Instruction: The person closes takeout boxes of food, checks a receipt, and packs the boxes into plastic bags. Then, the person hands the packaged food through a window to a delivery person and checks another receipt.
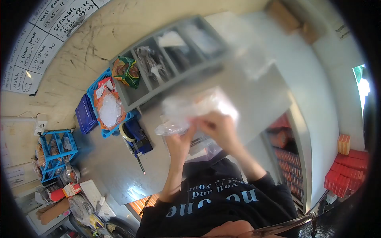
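Note:
Both hands are close together over the metal table, in front of the black printed shirt. My left hand [181,142] is closed on the crinkled edge of a clear plastic bag [174,109]. Beside it, my right hand [217,129] pinches the same bag, its fingers curled near those of my left. Something whitish and pinkish shows through the bag, blurred by motion. Under the hands, more clear plastic [206,150] lies near the table edge.
A grey divided tray [149,93] holds a green packet and plastic items. Left of it are a blue basket [128,116] with orange packets, a tape dispenser [137,137] and a pencil [141,166]. Red boxes [346,170] are stacked at far right.

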